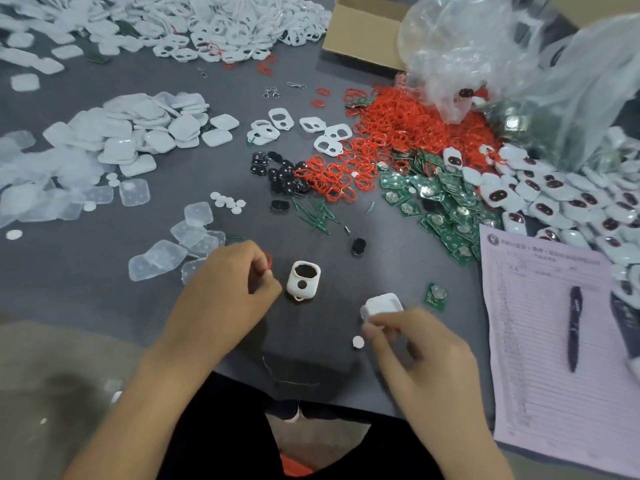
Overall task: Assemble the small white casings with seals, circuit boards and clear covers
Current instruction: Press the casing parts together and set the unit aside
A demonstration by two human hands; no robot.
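From the head camera we see a cardboard box [363, 32] at the far right of the dark table [214, 91]; what it holds is hidden. A crumpled clear plastic bag [512, 53] sags open beside it, above a heap of red seal rings [391, 133] and green circuit boards [440, 202]. Near the front edge lies a white casing [303, 280], its long axis running away from us, the large dark opening at the far end and the small round hole nearer us. Our left hand [228, 285] sits just left of it, fingers curled, pinching a red seal ring [268, 262]. Our right hand [412, 351] pinches a white cover piece [382, 304] at its fingertips, with one loose circuit board [435, 296] just beyond and a small white disc [358, 341] beside the thumb
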